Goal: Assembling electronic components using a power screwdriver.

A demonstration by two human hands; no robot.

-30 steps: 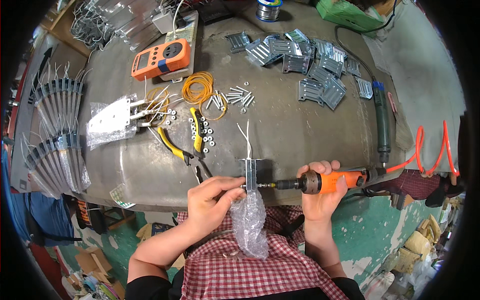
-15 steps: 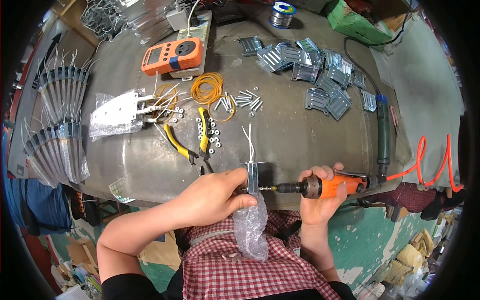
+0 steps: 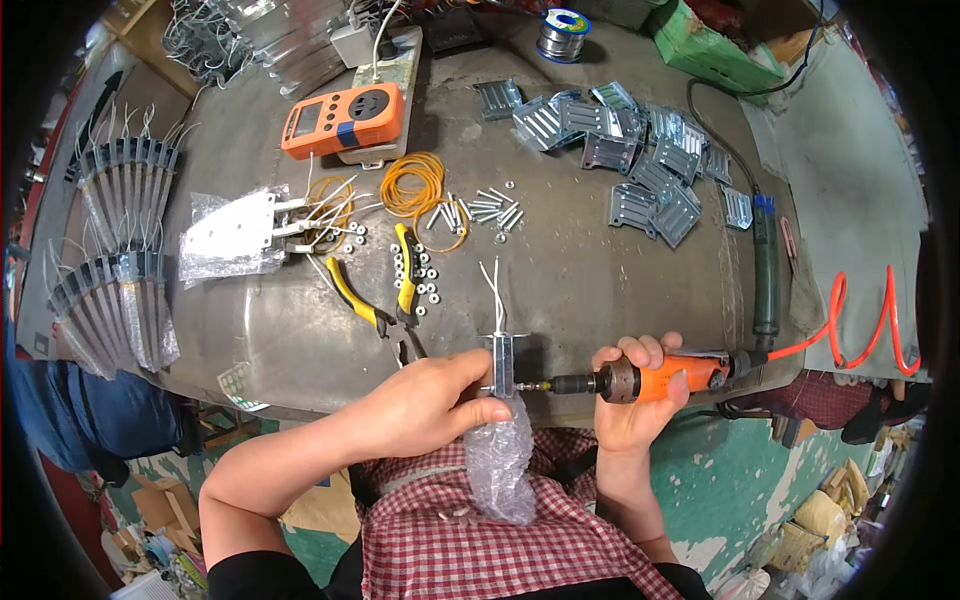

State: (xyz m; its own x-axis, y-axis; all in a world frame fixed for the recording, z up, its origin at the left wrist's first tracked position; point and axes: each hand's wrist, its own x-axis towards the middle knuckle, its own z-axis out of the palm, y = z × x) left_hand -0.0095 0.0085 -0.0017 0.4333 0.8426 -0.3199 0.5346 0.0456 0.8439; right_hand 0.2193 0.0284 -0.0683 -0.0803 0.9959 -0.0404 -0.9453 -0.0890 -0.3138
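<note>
My left hand (image 3: 440, 400) is closed round a metal housing (image 3: 503, 368), held upright at the table's front edge. Two white wires (image 3: 496, 290) rise from its top, and bubble wrap (image 3: 500, 465) covers its lower end, hanging over the checked apron. My right hand (image 3: 637, 400) grips an orange air screwdriver (image 3: 665, 382), lying level. Its bit reaches the right side of the housing; the exact contact point is too small to see. Just beyond my left hand lie pliers with yellow handles (image 3: 352, 293).
Metal brackets (image 3: 650, 165) are piled at the back right, near a solder spool (image 3: 563, 36). Screws (image 3: 485, 208), small nuts (image 3: 420, 270), rubber bands (image 3: 412, 182) and an orange meter (image 3: 342, 120) lie mid-table. Wired parts (image 3: 125, 185) stand left. A red coiled hose (image 3: 838, 320) trails right.
My left hand and the housing have shifted slightly down and left, and the screwdriver has come along with them. Both grips stay the same.
</note>
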